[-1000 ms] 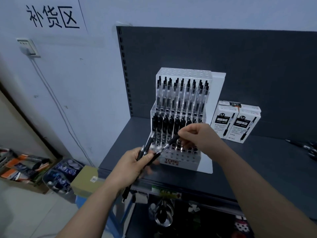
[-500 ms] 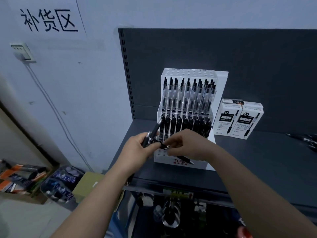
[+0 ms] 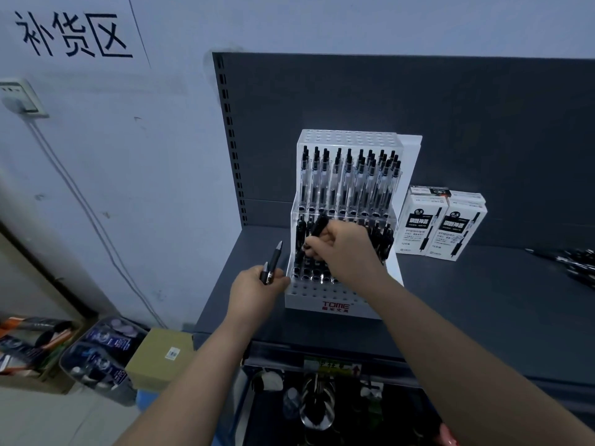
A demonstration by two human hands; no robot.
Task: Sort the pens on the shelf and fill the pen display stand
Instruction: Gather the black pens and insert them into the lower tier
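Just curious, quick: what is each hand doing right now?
Left hand: gripping spare pens.
Right hand: pinching a black pen at the display stand.

seen through a single wide-angle camera worn on the head, facing forward and tilted down onto the dark shelf (image 3: 483, 300) set against the wall (image 3: 145, 172). held near enough to put the pen display stand (image 3: 347, 141) in the middle of the frame, with both forearms entering from the bottom edge up to the left hand (image 3: 257, 291) and right hand (image 3: 347, 252). wide enough to catch the floor (image 3: 48, 420) at lower left and the pen boxes (image 3: 441, 226) at right.
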